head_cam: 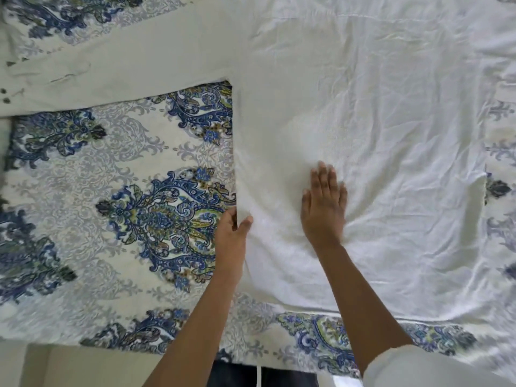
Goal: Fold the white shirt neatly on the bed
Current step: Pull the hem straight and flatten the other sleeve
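At the near edge, a pale floor (83, 367) shows below the bed (111, 191), which is covered in a blue paisley print. At the near right, a rolled white cuff (418, 367) covers the person's right forearm. Both forearms reach away from the camera onto the bed. The left hand (233, 230) pinches the left side edge of the white shirt (377, 121) near its hem: the thumb lies on top of the fabric and the fingers curl at the edge. Just to the right, the right hand (324, 203) rests palm down on the shirt body, with the fingers straight, close together and pointing to the far side; its outline is slightly blurred. The shirt lies spread flat over the centre and right of the bed, lightly creased, with the hem nearest. At the far left, one long shirt sleeve (125, 68) extends flat across the print toward the left edge.
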The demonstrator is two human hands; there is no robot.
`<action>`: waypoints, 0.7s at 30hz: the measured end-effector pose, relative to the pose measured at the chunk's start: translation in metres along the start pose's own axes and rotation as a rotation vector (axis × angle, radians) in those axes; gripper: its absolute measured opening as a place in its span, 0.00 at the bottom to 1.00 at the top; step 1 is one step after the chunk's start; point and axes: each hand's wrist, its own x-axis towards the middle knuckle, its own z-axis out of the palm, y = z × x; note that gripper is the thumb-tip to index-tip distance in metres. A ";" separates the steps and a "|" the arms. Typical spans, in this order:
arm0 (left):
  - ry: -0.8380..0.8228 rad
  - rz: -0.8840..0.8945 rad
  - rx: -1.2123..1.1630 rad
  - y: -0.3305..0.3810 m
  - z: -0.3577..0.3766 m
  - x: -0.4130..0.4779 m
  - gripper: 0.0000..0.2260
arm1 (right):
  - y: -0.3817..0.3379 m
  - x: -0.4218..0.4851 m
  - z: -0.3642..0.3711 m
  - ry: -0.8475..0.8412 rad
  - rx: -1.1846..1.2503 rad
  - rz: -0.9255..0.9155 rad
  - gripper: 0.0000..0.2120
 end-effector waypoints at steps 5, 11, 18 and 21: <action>-0.047 -0.238 -0.125 -0.002 -0.040 -0.014 0.02 | 0.000 -0.012 -0.008 -0.111 0.020 -0.030 0.25; 0.045 -0.266 -0.046 0.000 -0.043 -0.015 0.08 | 0.004 -0.015 -0.010 -0.189 -0.012 -0.045 0.24; 0.281 0.027 0.314 -0.015 -0.031 -0.022 0.05 | 0.007 -0.018 -0.008 -0.205 -0.055 -0.070 0.28; 0.248 0.084 0.388 -0.018 -0.028 -0.022 0.06 | 0.007 -0.019 -0.008 -0.208 -0.063 -0.070 0.28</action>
